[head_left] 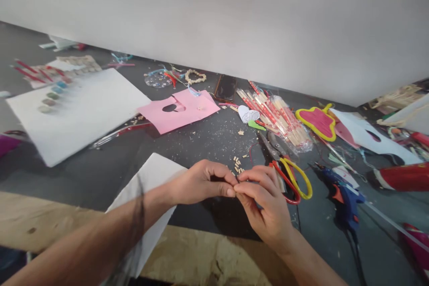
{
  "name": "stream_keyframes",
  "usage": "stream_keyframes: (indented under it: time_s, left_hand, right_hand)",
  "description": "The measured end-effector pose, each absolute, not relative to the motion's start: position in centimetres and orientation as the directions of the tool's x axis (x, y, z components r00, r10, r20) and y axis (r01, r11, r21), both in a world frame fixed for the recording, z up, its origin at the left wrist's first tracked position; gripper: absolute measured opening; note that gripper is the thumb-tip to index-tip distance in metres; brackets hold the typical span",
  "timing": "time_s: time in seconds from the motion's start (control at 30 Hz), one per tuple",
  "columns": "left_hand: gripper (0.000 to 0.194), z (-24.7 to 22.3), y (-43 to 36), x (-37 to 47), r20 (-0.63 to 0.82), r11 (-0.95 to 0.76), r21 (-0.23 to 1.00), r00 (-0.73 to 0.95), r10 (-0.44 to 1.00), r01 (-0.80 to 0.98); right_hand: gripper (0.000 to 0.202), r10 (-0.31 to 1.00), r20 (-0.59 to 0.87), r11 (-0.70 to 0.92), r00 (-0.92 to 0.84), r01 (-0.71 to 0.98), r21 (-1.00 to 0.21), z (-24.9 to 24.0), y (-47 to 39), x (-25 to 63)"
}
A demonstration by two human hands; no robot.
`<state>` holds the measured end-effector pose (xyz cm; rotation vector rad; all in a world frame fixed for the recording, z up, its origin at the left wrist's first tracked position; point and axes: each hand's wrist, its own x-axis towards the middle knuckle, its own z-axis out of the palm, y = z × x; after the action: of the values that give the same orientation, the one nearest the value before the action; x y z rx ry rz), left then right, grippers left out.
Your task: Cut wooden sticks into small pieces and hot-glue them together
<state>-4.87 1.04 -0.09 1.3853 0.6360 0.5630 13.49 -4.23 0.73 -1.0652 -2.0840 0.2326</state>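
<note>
Near the table's front edge, my left hand [204, 183] and my right hand [264, 201] meet fingertip to fingertip. Both are closed in a pinch, and whatever lies between the fingertips is too small to make out. Just beyond them lie several small pale wooden bits [238, 164]. A white sheet [152, 174] lies partly under my left forearm. Scissors with red and yellow handles [295, 181] rest close to the right of my right hand.
Pink paper with cut-outs [177, 111], a phone [225, 88] and packed sticks [278, 118] lie farther back. A large white board [87, 111] is at left. On the right are a blue glue gun [345, 201] and a red cylinder [405, 176].
</note>
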Motion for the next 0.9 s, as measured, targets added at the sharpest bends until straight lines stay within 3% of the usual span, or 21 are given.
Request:
stream_keyframes:
  time_s: [0.1, 0.23, 0.33, 0.43, 0.73, 0.83, 0.9]
  left_hand:
    - [0.009, 0.0, 1.1, -4.9, -0.126, 0.176, 0.984, 0.674, 0.728, -0.006]
    - [0.009, 0.0, 1.4, -4.9, -0.184, 0.266, 0.963, 0.600, 0.779, -0.050]
    - [0.009, -0.1, 1.6, -4.9, -0.193, 0.285, 0.955, 0.556, 0.808, -0.082]
    - [0.011, -0.2, 1.7, -4.9, -0.192, 0.282, 0.955, 0.534, 0.824, -0.091]
    - [0.011, -0.1, 1.7, -4.8, -0.215, 0.308, 0.946, 0.516, 0.829, -0.101]
    - [0.010, 0.0, 1.8, -4.8, -0.205, 0.301, 0.946, 0.498, 0.843, -0.120]
    - [0.011, -0.1, 1.8, -4.9, -0.192, 0.291, 0.947, 0.486, 0.852, -0.136]
  right_hand:
    - [0.020, 0.739, 0.548, 0.627, -0.392, 0.697, -0.348, 1.2, -3.6, 15.3]
    - [0.023, 0.879, 0.418, 0.297, -0.230, 0.949, -0.102, 1.0, -2.6, 19.5]
    - [0.033, 0.958, 0.247, 0.148, -0.144, 0.989, 0.002, 0.5, -2.3, 21.9]
    - [0.042, 0.983, 0.174, 0.059, -0.066, 0.997, 0.044, 0.3, -2.4, 22.6]
    - [0.033, 0.982, 0.179, -0.064, 0.056, 0.997, 0.040, 1.1, -2.2, 21.5]
    - [0.032, 0.977, 0.139, -0.151, 0.161, 0.985, -0.080, 1.9, -2.2, 21.5]
    - [0.031, 0.963, 0.074, -0.233, 0.259, 0.938, -0.256, 2.3, -2.2, 22.0]
